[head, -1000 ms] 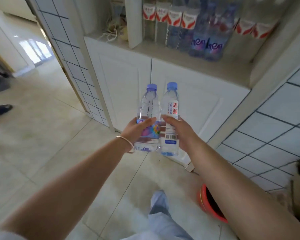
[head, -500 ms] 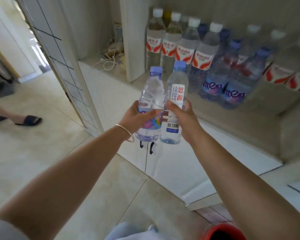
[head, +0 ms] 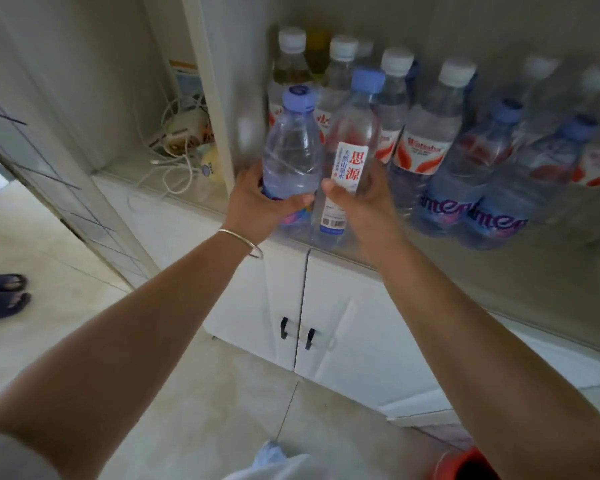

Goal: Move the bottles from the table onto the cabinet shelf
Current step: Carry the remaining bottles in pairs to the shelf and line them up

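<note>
**Two bottles being held at the front edge of the cabinet shelf**

At frame centre, a clear bottle with a blue cap [head: 291, 150] is being gripped by the left hand [head: 257, 202], its fingers curled round the lower body. Just beside it, touching, a bottle with a white label in red characters [head: 349, 168] is being gripped by the right hand [head: 364, 202] in the same way. Both are being held nearly upright, their bases over the front edge of the shelf [head: 499, 271]. Rows of stored bottles [head: 426, 140] are being shown behind, toward the upper right. White cabinet doors [head: 343, 334] are being shown below, and tangled cables [head: 177, 150] at the upper left.
</note>
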